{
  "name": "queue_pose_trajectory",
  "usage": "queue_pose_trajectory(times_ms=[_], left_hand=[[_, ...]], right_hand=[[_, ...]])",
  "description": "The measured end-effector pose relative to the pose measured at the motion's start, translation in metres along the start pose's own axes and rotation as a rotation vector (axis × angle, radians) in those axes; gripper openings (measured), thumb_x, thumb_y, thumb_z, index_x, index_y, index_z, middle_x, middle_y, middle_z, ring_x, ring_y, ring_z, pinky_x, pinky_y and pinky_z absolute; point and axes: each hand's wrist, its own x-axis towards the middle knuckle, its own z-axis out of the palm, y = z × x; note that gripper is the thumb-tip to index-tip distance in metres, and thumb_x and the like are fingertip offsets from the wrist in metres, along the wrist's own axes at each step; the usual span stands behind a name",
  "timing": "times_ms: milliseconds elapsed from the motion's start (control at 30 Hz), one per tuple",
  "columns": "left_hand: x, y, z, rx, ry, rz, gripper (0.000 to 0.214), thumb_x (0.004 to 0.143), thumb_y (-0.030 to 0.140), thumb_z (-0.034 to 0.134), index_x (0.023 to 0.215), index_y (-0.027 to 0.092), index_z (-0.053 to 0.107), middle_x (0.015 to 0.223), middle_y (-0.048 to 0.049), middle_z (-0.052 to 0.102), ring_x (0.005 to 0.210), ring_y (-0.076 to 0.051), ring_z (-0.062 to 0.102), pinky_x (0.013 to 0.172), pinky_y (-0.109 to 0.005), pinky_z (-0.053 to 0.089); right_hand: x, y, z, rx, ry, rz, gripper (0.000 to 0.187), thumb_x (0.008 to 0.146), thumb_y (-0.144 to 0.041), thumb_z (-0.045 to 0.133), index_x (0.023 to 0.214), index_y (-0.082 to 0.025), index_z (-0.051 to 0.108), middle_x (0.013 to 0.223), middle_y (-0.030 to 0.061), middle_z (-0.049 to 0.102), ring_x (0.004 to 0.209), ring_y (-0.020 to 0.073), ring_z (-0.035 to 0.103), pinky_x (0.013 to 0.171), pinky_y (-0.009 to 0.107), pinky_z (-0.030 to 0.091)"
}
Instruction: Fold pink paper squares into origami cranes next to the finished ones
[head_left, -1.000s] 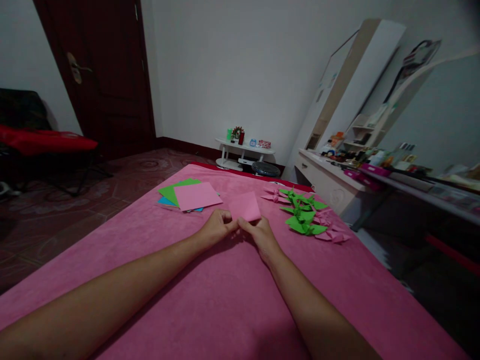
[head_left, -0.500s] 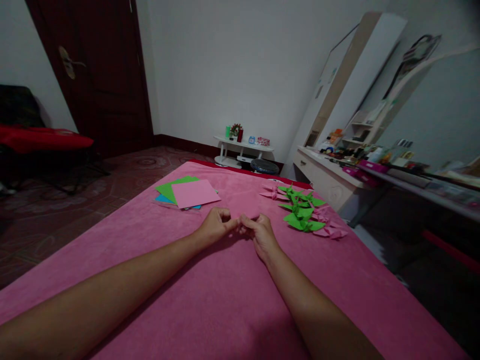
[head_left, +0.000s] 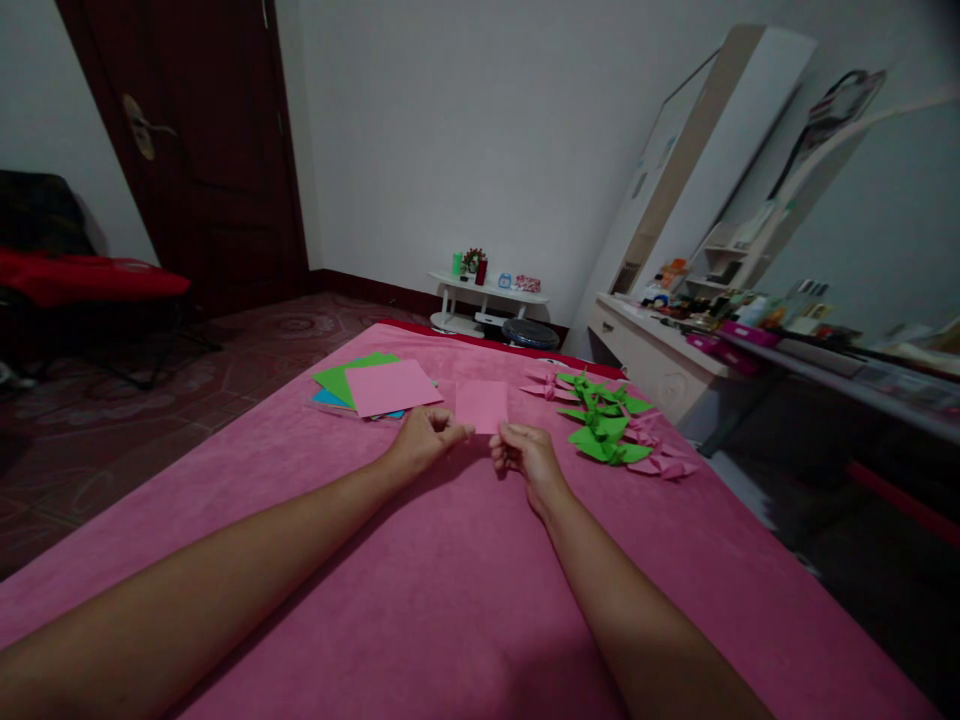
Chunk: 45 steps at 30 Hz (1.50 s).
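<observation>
A small pink square of paper [head_left: 481,405] is held up between my two hands, its flat face turned toward me. My left hand [head_left: 427,437] pinches its lower left corner between thumb and fingers. At the lower right corner, my right hand [head_left: 527,455] grips it the same way, with the other fingers curled under. Left of my hands lies a stack of paper sheets, a pink sheet [head_left: 394,387] on top and a green sheet [head_left: 335,382] under it. To the right sit several folded paper cranes, green [head_left: 606,438] and pink [head_left: 664,463].
A pink cloth [head_left: 420,580] covers the surface under my hands. Beyond its far edge stands a low white shelf [head_left: 491,288] with small items. At right is a dressing table [head_left: 667,345] crowded with bottles; at left, a chair with red cloth [head_left: 90,278] and a dark door [head_left: 195,150].
The pink paper has tilted up, so its square face now shows. My hands have moved apart from touching each other to its two lower corners.
</observation>
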Motion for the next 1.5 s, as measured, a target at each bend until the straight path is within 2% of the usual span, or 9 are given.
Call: queue_pose_trajectory(times_ms=[167, 300, 433, 667, 767, 867, 1133, 1333, 1500], left_hand=[[0.01, -0.003, -0.018, -0.05, 0.152, -0.03, 0.039, 0.068, 0.043, 0.065, 0.049, 0.015, 0.047, 0.039, 0.006, 0.041, 0.034, -0.005, 0.034, 0.038, -0.019, 0.023], [0.01, -0.003, -0.021, -0.068, 0.014, -0.011, 0.038, 0.069, 0.044, 0.064, 0.052, 0.014, 0.05, 0.042, 0.0039, 0.046, 0.036, -0.006, 0.037, 0.039, -0.019, 0.025], [0.009, -0.006, -0.016, 0.009, -0.122, 0.025, 0.038, 0.07, 0.042, 0.064, 0.05, 0.012, 0.049, 0.044, 0.0044, 0.044, 0.041, -0.004, 0.034, 0.041, -0.018, 0.023], [0.006, 0.0, -0.009, -0.164, 0.024, -0.011, 0.036, 0.069, 0.042, 0.065, 0.055, 0.012, 0.052, 0.045, 0.005, 0.046, 0.041, -0.005, 0.038, 0.042, -0.018, 0.027], [-0.001, 0.007, -0.002, -0.227, -0.05, -0.047, 0.028, 0.066, 0.037, 0.07, 0.067, 0.009, 0.064, 0.055, -0.0008, 0.06, 0.046, -0.008, 0.047, 0.047, -0.019, 0.034], [-0.006, 0.012, 0.003, -0.209, -0.121, -0.074, 0.029, 0.067, 0.036, 0.068, 0.068, 0.008, 0.069, 0.055, -0.0042, 0.063, 0.046, -0.009, 0.049, 0.047, -0.02, 0.035], [-0.006, 0.006, 0.007, -0.233, -0.096, -0.091, 0.017, 0.064, 0.024, 0.063, 0.066, 0.008, 0.067, 0.06, -0.0057, 0.066, 0.048, -0.011, 0.055, 0.047, -0.021, 0.041], [-0.001, -0.003, 0.007, -0.097, 0.034, -0.047, 0.013, 0.061, 0.021, 0.06, 0.054, 0.01, 0.057, 0.049, 0.0016, 0.053, 0.041, -0.007, 0.044, 0.04, -0.017, 0.03], [0.002, -0.008, 0.002, 0.15, 0.102, 0.018, 0.02, 0.06, 0.025, 0.059, 0.047, 0.012, 0.051, 0.044, 0.004, 0.044, 0.04, -0.005, 0.036, 0.039, -0.017, 0.022]], right_hand=[[0.004, -0.004, -0.017, 0.023, 0.118, -0.035, 0.031, 0.067, -0.043, 0.069, 0.063, -0.014, 0.06, 0.052, -0.0006, 0.057, 0.041, 0.0074, 0.051, 0.039, 0.017, 0.04], [0.005, -0.006, -0.012, 0.047, 0.025, 0.014, 0.04, 0.065, -0.053, 0.068, 0.076, -0.015, 0.062, 0.063, 0.0012, 0.061, 0.045, 0.008, 0.053, 0.039, 0.018, 0.042], [0.002, -0.006, -0.004, -0.051, -0.094, -0.005, 0.036, 0.062, -0.048, 0.072, 0.065, -0.014, 0.061, 0.054, 0.0005, 0.059, 0.04, 0.0073, 0.049, 0.038, 0.018, 0.04], [-0.008, -0.009, 0.005, -0.173, -0.089, -0.098, 0.027, 0.068, -0.038, 0.069, 0.062, -0.012, 0.062, 0.048, -0.0011, 0.055, 0.037, 0.0062, 0.044, 0.035, 0.017, 0.034], [-0.01, -0.008, 0.012, -0.154, -0.053, -0.156, 0.028, 0.07, -0.038, 0.066, 0.061, -0.013, 0.06, 0.048, -0.0018, 0.054, 0.035, 0.0057, 0.042, 0.034, 0.017, 0.032], [-0.011, -0.006, 0.017, -0.162, -0.041, -0.175, 0.029, 0.072, -0.039, 0.064, 0.059, -0.014, 0.058, 0.046, -0.003, 0.052, 0.034, 0.0057, 0.04, 0.033, 0.017, 0.03], [-0.011, 0.001, 0.024, -0.262, -0.016, -0.229, 0.03, 0.074, -0.034, 0.061, 0.054, -0.016, 0.049, 0.042, -0.0056, 0.046, 0.035, 0.0058, 0.036, 0.036, 0.018, 0.027], [-0.012, 0.0, 0.022, -0.437, 0.029, -0.358, 0.031, 0.075, -0.031, 0.059, 0.052, -0.017, 0.044, 0.043, -0.0058, 0.043, 0.04, 0.0065, 0.036, 0.04, 0.019, 0.027], [-0.012, 0.0, 0.019, -0.472, 0.045, -0.368, 0.03, 0.074, -0.029, 0.059, 0.051, -0.017, 0.044, 0.042, -0.0062, 0.042, 0.04, 0.0071, 0.037, 0.04, 0.02, 0.027]])
